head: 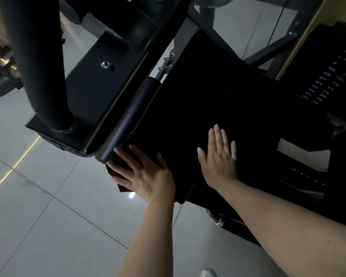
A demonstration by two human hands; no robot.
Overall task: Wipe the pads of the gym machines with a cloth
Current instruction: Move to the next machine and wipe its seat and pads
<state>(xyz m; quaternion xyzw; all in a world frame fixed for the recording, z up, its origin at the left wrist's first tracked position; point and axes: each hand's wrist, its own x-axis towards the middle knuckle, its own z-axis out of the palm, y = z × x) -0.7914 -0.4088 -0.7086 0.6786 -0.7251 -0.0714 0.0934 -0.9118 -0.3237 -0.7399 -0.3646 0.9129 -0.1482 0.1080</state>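
Head view: left hand (142, 174) flat on dark cloth (126, 154) (folded, lying along the pad's (218, 100) near-left edge), right hand (218, 158) open, gripless.

Dim, cool light leaves the black seat pad (218, 100) nearly featureless, while the grey floor tiles (38, 196) carry soft glare and 1 small bright reflection near the left hand (144, 174), with wide-angle bending at the edges.

Matt black pad (218, 92); soft dark cloth (126, 156) with an orange edge; smooth satin-painted metal frame (100, 86), shiny bolt (106, 64); glossy grey tiled floor (48, 206).
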